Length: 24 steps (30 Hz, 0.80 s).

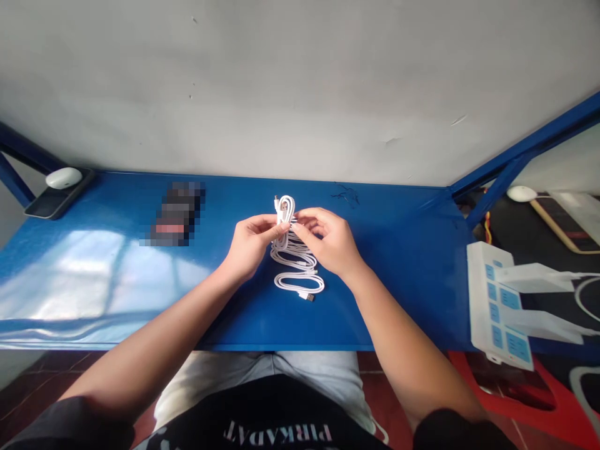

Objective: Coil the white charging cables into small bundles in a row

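A coiled white cable (pixel 296 270) lies in loops on the blue table (pixel 394 275), its upper end lifted between both hands. My left hand (pixel 250 244) pinches the upper loops with thumb and fingers closed on them. My right hand (pixel 328 240) grips the same bundle from the right, fingers curled around the cable. A USB plug at the cable's lower end rests on the table near the front.
A blurred dark object (pixel 175 214) lies to the left. At the far left, a phone (pixel 56 199) carries a white earbud case (pixel 63 177). A white power strip (pixel 499 306) with plugged-in chargers sits to the right. A black wire scrap (pixel 345 195) lies near the wall.
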### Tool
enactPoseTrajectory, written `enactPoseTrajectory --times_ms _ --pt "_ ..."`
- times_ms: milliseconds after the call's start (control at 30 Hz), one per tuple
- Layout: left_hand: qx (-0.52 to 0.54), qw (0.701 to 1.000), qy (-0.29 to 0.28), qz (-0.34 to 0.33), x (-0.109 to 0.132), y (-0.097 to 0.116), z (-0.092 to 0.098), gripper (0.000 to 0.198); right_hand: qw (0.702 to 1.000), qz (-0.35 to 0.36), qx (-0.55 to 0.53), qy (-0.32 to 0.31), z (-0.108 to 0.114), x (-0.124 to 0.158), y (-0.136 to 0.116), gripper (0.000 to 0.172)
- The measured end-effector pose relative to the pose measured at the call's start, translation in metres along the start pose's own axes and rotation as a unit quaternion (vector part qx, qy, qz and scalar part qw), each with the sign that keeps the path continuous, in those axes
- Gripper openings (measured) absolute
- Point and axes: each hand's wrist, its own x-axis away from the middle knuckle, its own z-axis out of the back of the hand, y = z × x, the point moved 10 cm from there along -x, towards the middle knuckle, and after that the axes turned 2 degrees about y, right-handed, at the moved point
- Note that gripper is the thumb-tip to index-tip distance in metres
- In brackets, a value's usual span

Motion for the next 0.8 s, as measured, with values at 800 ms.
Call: enactPoseTrajectory --times_ms 800 --pt "-0.053 0.997 0.001 -0.061 0.002 0.011 0.001 0.027 0.999 -0.02 -0.029 -0.023 -0.002 0.0 0.007 0.018"
